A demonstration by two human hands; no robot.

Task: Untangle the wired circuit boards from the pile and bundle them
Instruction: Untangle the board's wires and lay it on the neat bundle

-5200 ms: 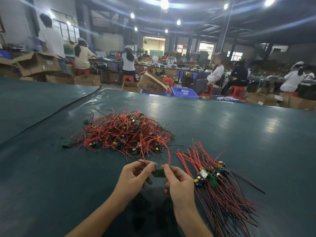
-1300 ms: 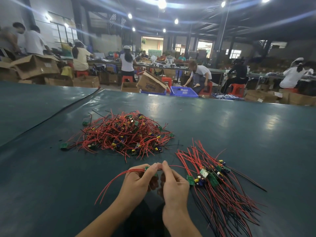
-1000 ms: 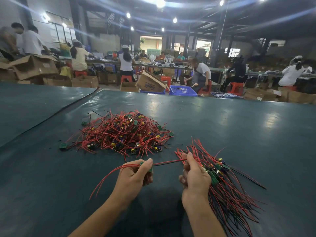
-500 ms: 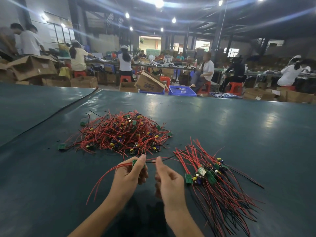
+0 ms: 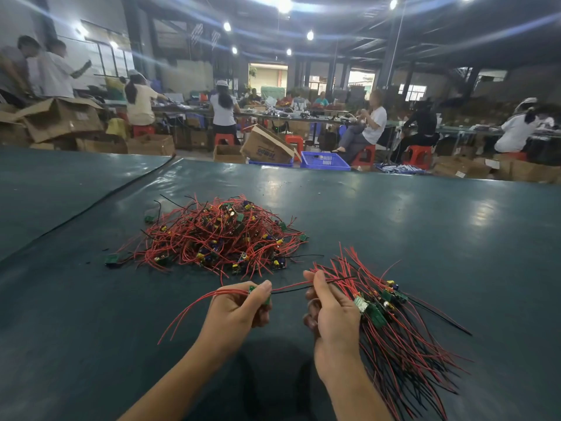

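A tangled pile [image 5: 218, 238] of small green circuit boards with red and black wires lies on the dark green table [image 5: 425, 238]. To its right lies a straightened bundle [image 5: 391, 323] of the same boards, wires fanned out. My left hand [image 5: 236, 311] grips one small green board [image 5: 258, 294], its red wires trailing down to the left. My right hand [image 5: 331, 308] pinches that board's red and black wires a short way to the right, stretched between both hands, just left of the bundle.
A loose green board [image 5: 111, 259] lies at the pile's left edge. A seam [image 5: 91, 205] in the table cover runs diagonally at the left. Beyond the far edge stand cardboard boxes [image 5: 267, 145], a blue crate [image 5: 324, 161], red stools and several seated workers.
My right hand has slid right along the wires, away from my left hand, and now sits against the bundle. The left hand still holds the board.
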